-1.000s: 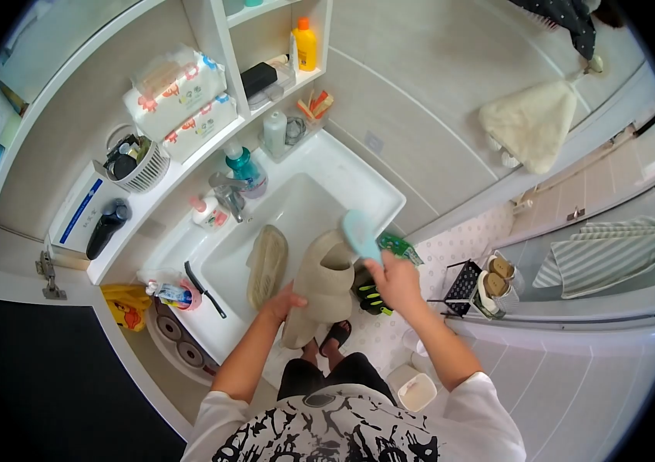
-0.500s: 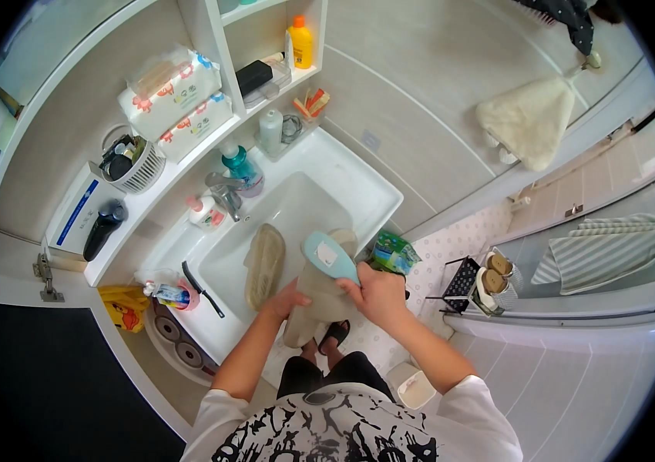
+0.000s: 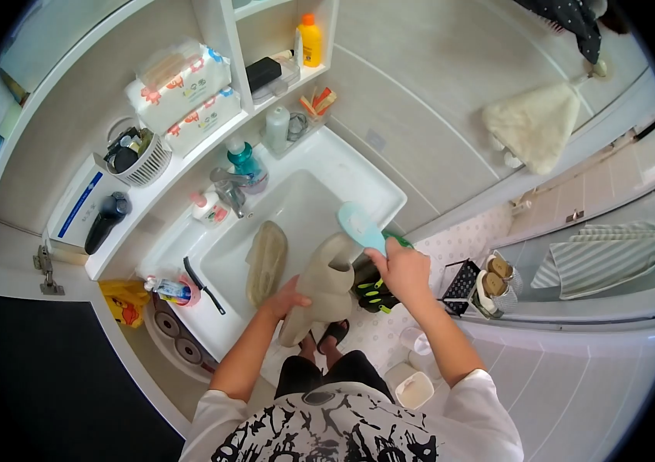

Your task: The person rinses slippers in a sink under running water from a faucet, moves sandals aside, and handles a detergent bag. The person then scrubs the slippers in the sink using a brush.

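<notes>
My left hand (image 3: 287, 299) is closed on a beige shoe (image 3: 326, 281), which it holds over the front edge of the white sink (image 3: 374, 181). The shoe's opening faces right. In my right hand (image 3: 404, 269) is the handle of a light blue brush (image 3: 360, 226); the brush head is above the shoe's upper end, over the basin. Another beige shoe (image 3: 267, 264) lies in the basin to the left of the held one.
A faucet (image 3: 230, 189), a teal bottle (image 3: 246, 165) and a pink-white pump bottle (image 3: 209, 208) stand at the sink's back. A black-handled tool (image 3: 203, 285) lies on its left rim. Below right are dark green-tipped items (image 3: 374, 289) and a bin (image 3: 414, 388).
Half a second ago the brush lay across the held shoe near my left hand. It has since moved up and away, with my right hand farther right, and the shoe's opening shows again.
</notes>
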### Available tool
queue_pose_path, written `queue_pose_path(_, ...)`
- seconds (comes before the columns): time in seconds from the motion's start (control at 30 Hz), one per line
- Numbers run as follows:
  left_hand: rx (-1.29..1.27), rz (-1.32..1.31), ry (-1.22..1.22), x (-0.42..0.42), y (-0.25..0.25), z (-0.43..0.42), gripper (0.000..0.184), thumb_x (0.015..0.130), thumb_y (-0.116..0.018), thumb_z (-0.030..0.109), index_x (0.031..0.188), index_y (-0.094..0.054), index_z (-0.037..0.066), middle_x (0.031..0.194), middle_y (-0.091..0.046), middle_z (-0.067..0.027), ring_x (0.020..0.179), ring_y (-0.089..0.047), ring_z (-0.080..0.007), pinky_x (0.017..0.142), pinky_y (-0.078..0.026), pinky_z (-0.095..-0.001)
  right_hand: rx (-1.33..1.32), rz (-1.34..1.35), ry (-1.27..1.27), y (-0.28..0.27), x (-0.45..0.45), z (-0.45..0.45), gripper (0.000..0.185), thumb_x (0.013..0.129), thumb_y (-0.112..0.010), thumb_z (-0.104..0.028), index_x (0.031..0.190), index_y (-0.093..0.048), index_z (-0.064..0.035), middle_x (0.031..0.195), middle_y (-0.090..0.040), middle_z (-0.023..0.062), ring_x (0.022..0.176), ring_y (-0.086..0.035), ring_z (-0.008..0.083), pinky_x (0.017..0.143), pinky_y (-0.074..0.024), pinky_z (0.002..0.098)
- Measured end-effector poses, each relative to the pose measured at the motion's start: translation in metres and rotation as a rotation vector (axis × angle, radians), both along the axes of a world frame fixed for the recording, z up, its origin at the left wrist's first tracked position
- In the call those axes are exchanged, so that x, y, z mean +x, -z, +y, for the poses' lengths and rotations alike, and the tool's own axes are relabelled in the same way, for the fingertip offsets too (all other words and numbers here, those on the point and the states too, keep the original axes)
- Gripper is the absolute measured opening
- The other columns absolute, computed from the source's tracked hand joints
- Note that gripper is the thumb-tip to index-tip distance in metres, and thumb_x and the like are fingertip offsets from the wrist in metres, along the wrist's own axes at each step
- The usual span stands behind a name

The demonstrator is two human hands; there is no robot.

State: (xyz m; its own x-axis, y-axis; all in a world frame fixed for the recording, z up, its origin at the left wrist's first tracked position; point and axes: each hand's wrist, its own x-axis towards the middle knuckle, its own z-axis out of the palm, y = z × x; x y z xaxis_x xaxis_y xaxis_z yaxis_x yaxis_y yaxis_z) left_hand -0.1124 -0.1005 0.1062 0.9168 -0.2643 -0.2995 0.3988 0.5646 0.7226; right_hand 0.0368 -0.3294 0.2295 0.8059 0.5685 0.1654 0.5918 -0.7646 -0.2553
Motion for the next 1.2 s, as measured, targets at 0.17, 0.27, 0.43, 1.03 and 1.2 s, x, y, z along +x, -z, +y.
queue_pose_path(0.17,0.035,-0.019,-0.004,0.005,0.002,-0.003,0.09,0.065,-0.079,0.028,0.144,-0.045,0.0,0.134,-0.06,-0.0119,0.122,-0.058,-0.0238,0.106,-0.045,-0.0387,0.014,0.043,-0.175,-0.008,-0.036,0.01,0.05,0.09,-0.065,-0.055,0.077,-0.056,-0.0075,0.061,-0.062,0.0148,0.052,-0.062,0.0365,0.047,-0.0467,0.0463)
queue_pose_path(0.27,0.052,0.012,-0.025,0.005,-0.002,-0.001,0.092,0.065,-0.079,0.028,0.145,-0.044,0.0,0.135,-0.058,-0.0118,0.124,-0.057,-0.0238,0.108,-0.043,-0.0386,0.01,0.025,-0.136,-0.003,-0.029,0.009,0.05,0.09,-0.065,-0.055,0.077,-0.056,-0.0078,0.06,-0.061,0.0145,0.052,-0.062,0.0367,0.046,-0.0465,0.0464)
queue_pose_path(0.43,0.074,-0.01,-0.011,0.006,-0.002,0.0,0.094,0.066,-0.078,0.028,0.148,-0.04,0.0,0.138,-0.056,-0.0119,0.126,-0.054,-0.0233,0.109,-0.041,-0.0374,0.009,-0.025,-0.11,0.002,-0.017,0.006,0.051,0.09,-0.063,-0.058,0.081,-0.063,-0.0078,0.059,-0.063,0.0145,0.05,-0.063,0.0327,0.044,-0.0467,0.0426)
queue_pose_path(1.03,0.168,-0.049,-0.041,0.009,0.006,0.0,0.093,0.071,-0.075,0.015,0.155,-0.035,0.005,0.143,-0.053,-0.0115,0.131,-0.049,-0.0235,0.113,-0.035,-0.0364,-0.084,-0.032,-0.135,0.009,-0.015,0.003,0.048,0.088,-0.065,-0.056,0.08,-0.062,-0.009,0.055,-0.06,0.0096,0.047,-0.062,0.0301,0.043,-0.0473,0.039)
queue_pose_path(1.2,0.328,0.064,0.027,0.009,0.009,0.002,0.097,0.069,-0.076,0.012,0.156,-0.033,0.006,0.147,-0.049,-0.0098,0.134,-0.046,-0.0227,0.115,-0.033,-0.0357,-0.015,-0.016,-0.268,0.016,-0.046,0.004,0.049,0.091,-0.063,-0.056,0.085,-0.064,-0.0072,0.056,-0.061,0.011,0.048,-0.062,0.0311,0.044,-0.047,0.0411)
